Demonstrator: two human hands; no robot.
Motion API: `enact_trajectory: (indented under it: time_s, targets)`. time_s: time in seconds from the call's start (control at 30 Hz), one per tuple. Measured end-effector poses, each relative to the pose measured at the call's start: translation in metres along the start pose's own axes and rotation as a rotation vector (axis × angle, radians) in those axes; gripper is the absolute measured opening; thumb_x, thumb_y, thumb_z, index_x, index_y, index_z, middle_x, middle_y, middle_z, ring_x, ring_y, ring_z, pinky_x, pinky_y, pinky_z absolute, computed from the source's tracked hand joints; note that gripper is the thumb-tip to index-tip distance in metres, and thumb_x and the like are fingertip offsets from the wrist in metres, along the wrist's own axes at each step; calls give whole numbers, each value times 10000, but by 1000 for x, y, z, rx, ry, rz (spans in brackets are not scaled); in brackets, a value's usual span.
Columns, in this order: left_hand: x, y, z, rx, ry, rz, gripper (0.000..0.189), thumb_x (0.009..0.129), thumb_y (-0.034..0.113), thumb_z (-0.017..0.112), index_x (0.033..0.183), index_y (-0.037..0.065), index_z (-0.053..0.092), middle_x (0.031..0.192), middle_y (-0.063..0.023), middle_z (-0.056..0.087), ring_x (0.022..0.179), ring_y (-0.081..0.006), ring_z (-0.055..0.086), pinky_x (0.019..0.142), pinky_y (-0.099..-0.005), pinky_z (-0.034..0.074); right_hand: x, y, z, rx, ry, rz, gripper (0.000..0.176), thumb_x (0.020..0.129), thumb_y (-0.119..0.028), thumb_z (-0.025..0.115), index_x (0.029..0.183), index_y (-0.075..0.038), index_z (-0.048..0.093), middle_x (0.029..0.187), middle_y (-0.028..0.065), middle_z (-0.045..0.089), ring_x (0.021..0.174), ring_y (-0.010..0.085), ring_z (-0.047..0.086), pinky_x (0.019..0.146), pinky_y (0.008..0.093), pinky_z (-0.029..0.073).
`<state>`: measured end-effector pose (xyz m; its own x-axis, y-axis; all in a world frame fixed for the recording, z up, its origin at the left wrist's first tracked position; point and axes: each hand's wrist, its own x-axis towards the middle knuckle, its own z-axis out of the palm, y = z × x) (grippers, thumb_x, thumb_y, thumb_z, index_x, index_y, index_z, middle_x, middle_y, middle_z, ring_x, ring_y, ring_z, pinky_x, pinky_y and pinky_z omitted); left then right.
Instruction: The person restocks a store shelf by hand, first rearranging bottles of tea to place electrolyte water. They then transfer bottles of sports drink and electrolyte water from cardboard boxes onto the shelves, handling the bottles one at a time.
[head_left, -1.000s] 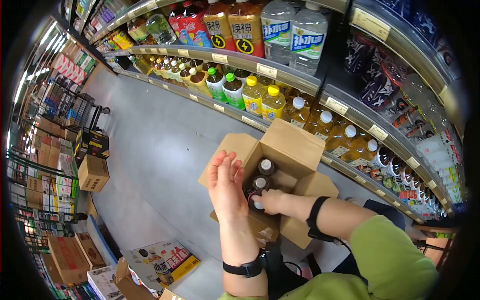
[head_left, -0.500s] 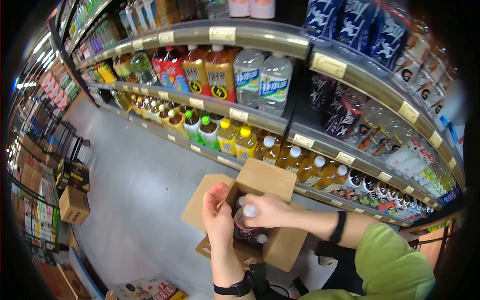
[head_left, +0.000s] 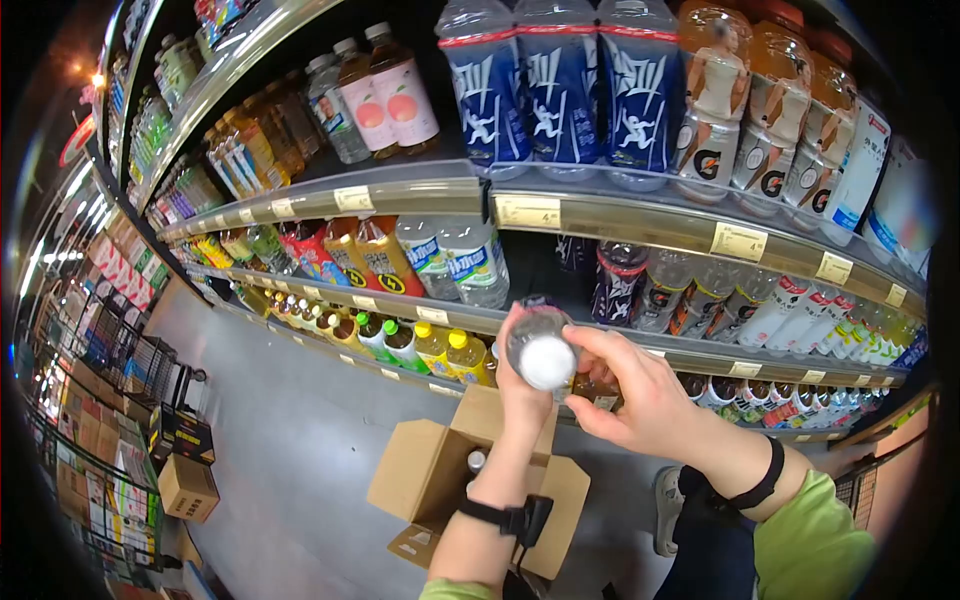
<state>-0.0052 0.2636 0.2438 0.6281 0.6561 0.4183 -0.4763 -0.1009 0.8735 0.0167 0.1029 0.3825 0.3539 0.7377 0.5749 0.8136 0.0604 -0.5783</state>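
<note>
My left hand [head_left: 525, 390] is wrapped round a clear bottle with a white cap [head_left: 547, 360], its cap end pointing toward me. My right hand [head_left: 630, 390] is beside the bottle on the right, thumb and fingers apart, fingertips close to it; whether they touch it I cannot tell. Below my hands is an open cardboard box [head_left: 412, 470] with its flaps spread. A white-capped bottle [head_left: 476, 460] shows inside it, and my left forearm hides part of the box.
Shelves of bottles run across the front, with a price rail [head_left: 640, 225] just beyond my hands. A dark gap [head_left: 540, 260] lies beside the clear bottles on the middle shelf. Closed cartons [head_left: 188, 488] and a wire cart [head_left: 150, 370] stand at left.
The bottle has come up out of the box and is now in my left hand. Both hands have risen toward the shelf, and my right hand has opened. The view has tilted up and shifted right.
</note>
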Motion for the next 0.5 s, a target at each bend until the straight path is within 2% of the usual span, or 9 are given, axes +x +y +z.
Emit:
enact_trajectory:
  time_s: [0.03,0.1,0.13,0.23,0.27,0.3,0.37,0.4,0.5]
  targets:
    - [16,-20,4,129,-18,156,378,894,71,620,1253,13,517,1154,-99,600,1018,-185,587,893,-316,478,-4,6,-5,8,-2,39,551,780,-129,708,1270,-23,479,1005,143,602,863,302,632,724,384,522]
    - [40,-62,2,376,-51,139,390,790,-2,733,1145,-10,571,1072,-79,631,950,-166,591,866,-305,470,-16,21,-11,-26,-55,64,527,796,-130,691,1269,-25,482,1003,145,601,912,308,621,756,387,514]
    - [48,-61,-2,428,-233,41,589,782,-89,637,1328,-30,424,1251,-159,579,1098,-213,598,953,-327,459,-22,28,-13,-28,-57,80,500,809,-141,682,1259,-35,494,985,137,594,905,310,618,759,385,511]
    - [54,-72,21,209,-86,-67,462,797,-67,655,1229,-56,492,1152,-163,637,1033,-221,636,916,-332,473,-38,43,-23,-41,-107,171,473,814,-146,677,1244,-44,508,995,130,594,905,310,619,750,387,513]
    - [56,-79,25,192,-55,-12,441,806,39,716,1179,-66,506,1066,-188,658,998,-273,644,887,-360,477,-43,49,-25,-32,-100,188,451,816,-142,675,1229,-50,519,997,123,593,888,304,619,737,382,515]
    - [59,-84,26,196,-57,-20,441,806,39,716,1179,-66,506,1066,-188,658,998,-273,644,887,-360,477,-46,54,-28,-26,-100,196,451,816,-142,675,1229,-50,519,997,123,593,888,304,619,737,382,515]
    - [65,-78,28,479,-105,34,538,796,170,765,1187,-65,479,1036,-229,654,955,-339,640,853,-397,475,-52,61,-31,-19,-110,195,443,815,-140,677,1222,-54,525,994,121,592,856,300,616,714,380,515]
    - [65,-71,32,613,-20,-19,570,803,261,763,1171,-65,475,1025,-266,645,945,-408,620,848,-425,461,-55,64,-30,-10,-111,203,443,815,-140,677,1222,-54,525,994,121,592,856,300,616,714,380,515]
    - [79,-63,39,496,48,-28,609,795,298,759,1167,-75,451,1039,-263,649,997,-428,609,881,-428,457,-58,72,-29,5,-110,221,429,818,-133,674,1214,-54,528,991,120,590,825,295,610,693,378,510]
